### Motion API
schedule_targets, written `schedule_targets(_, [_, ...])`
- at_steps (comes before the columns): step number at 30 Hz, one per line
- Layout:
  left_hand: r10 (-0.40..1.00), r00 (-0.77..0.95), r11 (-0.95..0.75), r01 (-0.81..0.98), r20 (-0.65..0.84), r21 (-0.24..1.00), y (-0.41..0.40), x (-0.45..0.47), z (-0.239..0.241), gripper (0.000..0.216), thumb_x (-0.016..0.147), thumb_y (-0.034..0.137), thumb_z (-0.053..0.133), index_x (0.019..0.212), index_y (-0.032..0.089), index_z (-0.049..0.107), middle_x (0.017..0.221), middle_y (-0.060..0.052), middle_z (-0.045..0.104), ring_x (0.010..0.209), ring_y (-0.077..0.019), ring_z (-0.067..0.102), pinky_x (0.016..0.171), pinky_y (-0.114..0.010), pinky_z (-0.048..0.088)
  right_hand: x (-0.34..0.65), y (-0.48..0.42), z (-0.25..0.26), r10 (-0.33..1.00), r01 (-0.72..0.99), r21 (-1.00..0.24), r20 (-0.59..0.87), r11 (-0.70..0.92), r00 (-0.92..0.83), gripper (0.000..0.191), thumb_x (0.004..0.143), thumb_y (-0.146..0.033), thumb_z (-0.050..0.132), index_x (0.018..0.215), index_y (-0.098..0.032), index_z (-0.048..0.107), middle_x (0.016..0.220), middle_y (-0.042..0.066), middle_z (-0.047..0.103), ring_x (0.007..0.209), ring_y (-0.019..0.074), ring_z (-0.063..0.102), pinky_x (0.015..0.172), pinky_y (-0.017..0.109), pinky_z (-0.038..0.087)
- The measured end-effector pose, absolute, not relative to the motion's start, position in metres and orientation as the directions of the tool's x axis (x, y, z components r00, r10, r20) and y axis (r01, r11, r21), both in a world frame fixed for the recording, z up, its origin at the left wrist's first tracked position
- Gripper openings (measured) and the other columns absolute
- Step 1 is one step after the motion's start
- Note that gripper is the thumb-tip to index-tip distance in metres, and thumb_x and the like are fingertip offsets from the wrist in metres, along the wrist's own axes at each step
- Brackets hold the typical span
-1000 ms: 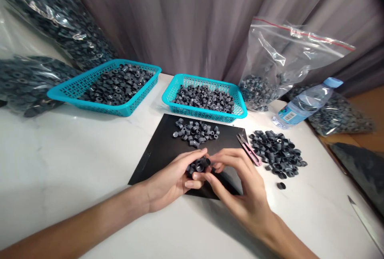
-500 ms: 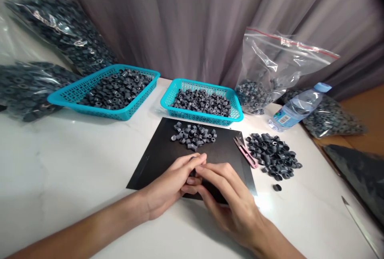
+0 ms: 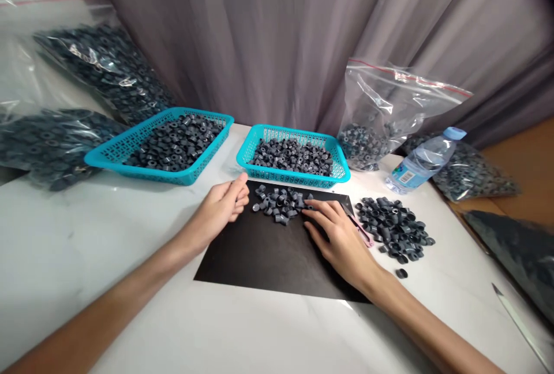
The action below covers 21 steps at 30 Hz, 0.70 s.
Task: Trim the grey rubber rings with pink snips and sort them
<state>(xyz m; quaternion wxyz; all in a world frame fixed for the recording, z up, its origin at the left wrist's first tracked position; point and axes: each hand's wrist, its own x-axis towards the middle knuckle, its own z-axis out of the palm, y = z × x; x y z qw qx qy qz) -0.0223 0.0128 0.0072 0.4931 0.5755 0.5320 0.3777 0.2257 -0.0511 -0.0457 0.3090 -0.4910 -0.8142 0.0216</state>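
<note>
A small heap of dark grey ring parts (image 3: 281,202) lies at the far end of a black mat (image 3: 264,253). My left hand (image 3: 221,205) rests at the mat's far left corner, fingers curled shut, just left of the heap; what it holds is hidden. My right hand (image 3: 335,229) lies flat on the mat with its fingers stretched out, fingertips touching the heap's right side. Pink snips (image 3: 358,227) lie partly under that hand's right edge.
Two turquoise baskets (image 3: 104,156) (image 3: 341,175) of grey parts stand behind the mat. A loose pile of parts (image 3: 393,227) lies to the right, one stray part (image 3: 402,273) near it. Bags of parts (image 3: 381,117) (image 3: 99,68), a water bottle (image 3: 424,160) and a blade (image 3: 517,322) surround them.
Both hands parted from the mat's near middle and moved forward to the heap. The stack of parts they held together is no longer visible.
</note>
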Motion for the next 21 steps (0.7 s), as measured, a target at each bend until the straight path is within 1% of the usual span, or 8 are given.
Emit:
schedule_targets(1, [0.991,0.12,0.027,0.273,-0.062,0.962,0.018,-0.028,0.006,0.052,0.088,0.063,0.056,0.064,0.024,0.031,0.059,0.008,0.026,0.049,-0.0087,0.024,0.045,-0.021,0.018,0.224,-0.051,-0.047,0.804,0.785,-0.325,0.489,0.528,-0.338,0.024,0.103,-0.019,0.054,0.122,-0.017,0.067,0.132,0.013,0.067,0.116,0.0294,0.058,0.098,0.051,0.058])
schedule_targets(5, [0.999,0.047,-0.026,0.342,0.011,0.939,0.028,-0.043,-0.005,0.051,0.087,0.061,0.06,0.06,0.023,0.039,0.058,0.004,0.039,0.056,-0.0139,0.04,0.053,-0.025,0.03,0.222,-0.052,-0.053,0.773,0.774,-0.309,0.539,0.552,-0.336,0.023,0.103,-0.017,0.053,0.123,-0.017,0.065,0.124,0.013,0.07,0.11,0.028,0.06,0.094,0.049,0.058])
schedule_targets(8, [0.999,0.038,-0.036,0.365,0.024,0.93,0.029,-0.046,-0.011,0.051,0.091,0.056,0.059,0.055,0.023,0.043,0.053,0.004,0.04,0.057,-0.0158,0.04,0.055,-0.027,0.031,0.224,-0.054,-0.056,0.762,0.763,-0.337,0.574,0.552,-0.298,0.02,0.102,-0.016,0.055,0.12,-0.019,0.063,0.117,0.012,0.069,0.107,0.0266,0.061,0.092,0.046,0.057])
schedule_targets(11, [0.998,0.057,-0.036,0.349,0.017,0.936,0.032,-0.045,-0.013,0.049,0.096,0.045,0.055,0.054,0.02,0.047,0.054,0.003,0.041,0.057,-0.0147,0.038,0.055,-0.026,0.029,0.225,-0.057,-0.056,0.751,0.743,-0.364,0.601,0.562,-0.274,0.013,0.101,-0.016,0.058,0.113,-0.02,0.062,0.11,0.009,0.068,0.103,0.0245,0.062,0.089,0.042,0.055])
schedule_targets(14, [0.995,0.094,-0.001,0.275,-0.026,0.961,0.037,-0.045,-0.012,0.042,0.098,0.04,0.054,0.062,0.018,0.054,0.06,0.003,0.044,0.056,-0.012,0.037,0.052,-0.022,0.026,0.226,-0.059,-0.053,0.757,0.731,-0.399,0.608,0.554,-0.242,0.007,0.1,-0.018,0.062,0.105,-0.022,0.059,0.103,0.007,0.067,0.097,0.0228,0.062,0.085,0.038,0.053])
schedule_targets(16, [0.987,0.137,0.056,0.192,-0.083,0.98,0.038,-0.044,-0.01,0.036,0.098,0.042,0.055,0.071,0.018,0.056,0.064,0.004,0.042,0.053,-0.0095,0.033,0.048,-0.02,0.023,0.226,-0.06,-0.051,0.772,0.723,-0.432,0.598,0.539,-0.218,0.006,0.1,-0.019,0.062,0.101,-0.023,0.057,0.099,0.006,0.066,0.093,0.0219,0.062,0.083,0.037,0.052])
schedule_targets(18, [0.97,0.194,0.128,0.096,-0.144,0.987,0.037,-0.043,-0.007,0.034,0.097,0.044,0.057,0.077,0.017,0.055,0.066,0.005,0.038,0.05,-0.007,0.028,0.046,-0.017,0.019,0.227,-0.061,-0.05,0.796,0.711,-0.472,0.57,0.521,-0.204,0.007,0.101,-0.02,0.06,0.097,-0.023,0.055,0.097,0.005,0.064,0.091,0.021,0.062,0.081,0.035,0.051])
schedule_targets(21, [0.944,0.262,0.218,-0.039,-0.2,0.975,0.034,-0.041,-0.002,0.032,0.094,0.042,0.063,0.079,0.016,0.051,0.072,0.004,0.039,0.052,-0.0048,0.03,0.045,-0.014,0.022,0.228,-0.062,-0.047,0.838,0.683,-0.538,0.505,0.493,-0.207,0.009,0.102,-0.02,0.057,0.094,-0.023,0.053,0.096,0.004,0.062,0.088,0.0192,0.061,0.079,0.033,0.05])
